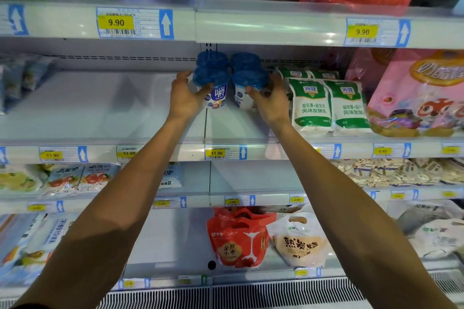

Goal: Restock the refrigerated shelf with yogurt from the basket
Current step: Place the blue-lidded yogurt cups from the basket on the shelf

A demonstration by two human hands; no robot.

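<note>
Our left hand (184,98) curls round one blue-lidded yogurt cup (218,94), and our right hand (270,101) grips a second cup (244,98). The two are side by side between our hands, on or just over the refrigerated shelf (100,108) — we cannot tell which. Directly behind them sit two more blue-lidded cups (212,59). Green-and-white pouches (311,105) stand just beside our right hand.

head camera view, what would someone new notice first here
Two bare arms reach up the centre, the left hand and right hand gripping a cluster of blue-lidded yogurt cups at a bare stretch of the middle shelf. Just right of the cups stand green-and-white pouches, and a pink bag fills the far right.
</note>
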